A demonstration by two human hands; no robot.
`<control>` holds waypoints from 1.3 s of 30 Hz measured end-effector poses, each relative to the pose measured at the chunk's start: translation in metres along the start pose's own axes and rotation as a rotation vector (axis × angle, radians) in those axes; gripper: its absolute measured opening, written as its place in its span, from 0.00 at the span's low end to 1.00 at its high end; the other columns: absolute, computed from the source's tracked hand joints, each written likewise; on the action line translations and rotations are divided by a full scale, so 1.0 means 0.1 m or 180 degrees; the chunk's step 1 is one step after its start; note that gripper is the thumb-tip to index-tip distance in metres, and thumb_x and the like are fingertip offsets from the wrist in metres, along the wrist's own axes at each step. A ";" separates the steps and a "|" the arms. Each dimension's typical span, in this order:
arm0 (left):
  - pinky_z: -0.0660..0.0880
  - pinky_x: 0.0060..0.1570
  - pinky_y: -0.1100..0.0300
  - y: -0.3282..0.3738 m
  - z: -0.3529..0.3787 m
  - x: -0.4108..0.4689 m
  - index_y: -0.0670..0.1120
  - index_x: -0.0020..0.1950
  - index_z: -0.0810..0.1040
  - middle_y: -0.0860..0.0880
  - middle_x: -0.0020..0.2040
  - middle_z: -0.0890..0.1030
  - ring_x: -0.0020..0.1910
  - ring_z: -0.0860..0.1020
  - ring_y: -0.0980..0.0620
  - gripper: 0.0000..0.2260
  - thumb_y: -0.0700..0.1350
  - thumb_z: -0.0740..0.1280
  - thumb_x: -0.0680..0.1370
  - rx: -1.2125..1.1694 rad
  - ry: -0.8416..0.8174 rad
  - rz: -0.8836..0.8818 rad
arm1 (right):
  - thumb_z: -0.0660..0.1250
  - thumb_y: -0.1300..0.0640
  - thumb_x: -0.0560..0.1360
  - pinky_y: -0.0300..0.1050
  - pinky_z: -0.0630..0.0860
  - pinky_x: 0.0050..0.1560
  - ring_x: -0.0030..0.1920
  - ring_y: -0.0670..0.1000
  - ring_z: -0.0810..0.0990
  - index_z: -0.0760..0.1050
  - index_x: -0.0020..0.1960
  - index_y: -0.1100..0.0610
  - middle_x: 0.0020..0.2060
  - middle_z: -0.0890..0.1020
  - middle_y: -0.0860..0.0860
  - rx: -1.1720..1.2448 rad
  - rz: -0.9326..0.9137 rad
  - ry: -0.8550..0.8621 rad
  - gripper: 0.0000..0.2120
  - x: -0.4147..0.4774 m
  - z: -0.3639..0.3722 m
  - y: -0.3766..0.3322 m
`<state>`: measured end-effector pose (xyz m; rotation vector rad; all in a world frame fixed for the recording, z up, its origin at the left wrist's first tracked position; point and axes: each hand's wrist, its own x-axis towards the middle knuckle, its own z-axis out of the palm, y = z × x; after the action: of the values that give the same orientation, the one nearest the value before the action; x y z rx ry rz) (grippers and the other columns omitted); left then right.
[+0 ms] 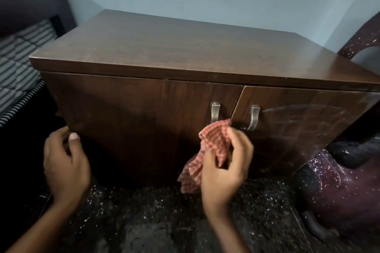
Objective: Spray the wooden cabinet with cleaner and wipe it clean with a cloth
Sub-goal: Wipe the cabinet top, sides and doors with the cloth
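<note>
A dark wooden cabinet (164,51) with two front doors and two metal handles (215,115) fills the middle of the head view. My right hand (224,168) grips a red-and-white checked cloth (213,139), its top bunched just below the left door's handle, near the gap between the doors. Part of the cloth hangs down beside my wrist. My left hand (65,162) rests at the cabinet's lower left corner, thumb on the front edge, fingers curled around the side. Pale smear marks show on the right door (308,117). No spray bottle is in view.
A bed with a striped cover (18,63) stands close at the left. A maroon speckled plastic chair (349,187) crowds the cabinet's right side. The floor (164,222) is dark speckled stone. A pale blue wall runs behind the cabinet.
</note>
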<state>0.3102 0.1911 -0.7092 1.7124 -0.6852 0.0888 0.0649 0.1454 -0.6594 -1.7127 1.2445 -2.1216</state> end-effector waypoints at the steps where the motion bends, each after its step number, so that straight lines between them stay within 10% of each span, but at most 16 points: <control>1: 0.75 0.55 0.38 0.01 0.00 0.00 0.50 0.62 0.69 0.42 0.59 0.77 0.57 0.76 0.41 0.17 0.56 0.54 0.78 -0.0019 -0.0006 -0.0017 | 0.64 0.70 0.68 0.44 0.71 0.61 0.57 0.53 0.75 0.75 0.56 0.69 0.53 0.75 0.60 0.0076 -0.0025 0.0074 0.16 0.15 0.00 -0.07; 8: 0.75 0.54 0.41 0.09 -0.02 -0.03 0.49 0.61 0.71 0.41 0.59 0.77 0.54 0.76 0.42 0.17 0.56 0.54 0.78 -0.0079 -0.0059 -0.0079 | 0.65 0.73 0.67 0.37 0.71 0.59 0.56 0.50 0.78 0.77 0.57 0.66 0.52 0.79 0.57 0.0107 0.0047 -0.0083 0.18 0.42 0.09 -0.06; 14: 0.69 0.42 0.75 0.04 -0.02 -0.04 0.46 0.63 0.71 0.40 0.58 0.76 0.42 0.73 0.69 0.13 0.48 0.62 0.81 0.0012 -0.0186 -0.0002 | 0.65 0.64 0.70 0.42 0.75 0.58 0.54 0.46 0.80 0.79 0.56 0.57 0.51 0.82 0.52 0.0315 0.0874 -0.0233 0.15 0.34 0.03 -0.08; 24: 0.74 0.51 0.46 0.21 -0.06 -0.09 0.44 0.64 0.70 0.41 0.60 0.75 0.51 0.75 0.48 0.22 0.55 0.68 0.76 0.0070 -0.0211 0.0005 | 0.63 0.74 0.67 0.29 0.67 0.58 0.53 0.47 0.74 0.78 0.57 0.66 0.50 0.77 0.58 -0.0190 -0.0189 -0.0383 0.19 0.53 0.07 -0.19; 30: 0.74 0.52 0.47 0.23 -0.07 -0.09 0.44 0.63 0.71 0.41 0.59 0.75 0.53 0.76 0.45 0.23 0.53 0.70 0.74 0.0053 -0.0202 -0.0001 | 0.64 0.67 0.71 0.48 0.73 0.47 0.50 0.55 0.71 0.80 0.53 0.63 0.52 0.79 0.58 -0.1329 -0.1383 -0.0921 0.13 0.50 0.24 -0.28; 39: 0.73 0.51 0.50 0.22 -0.07 -0.08 0.44 0.63 0.71 0.41 0.59 0.76 0.52 0.75 0.46 0.22 0.52 0.71 0.74 -0.0061 -0.0230 -0.0027 | 0.60 0.61 0.70 0.43 0.74 0.45 0.51 0.56 0.73 0.81 0.53 0.62 0.52 0.78 0.59 -0.1343 -0.0732 -0.0597 0.16 0.46 0.13 -0.11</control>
<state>0.2950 0.1989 -0.6910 1.7068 -0.7300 0.0145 0.0647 0.1196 -0.6182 -2.2655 1.5893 -1.8410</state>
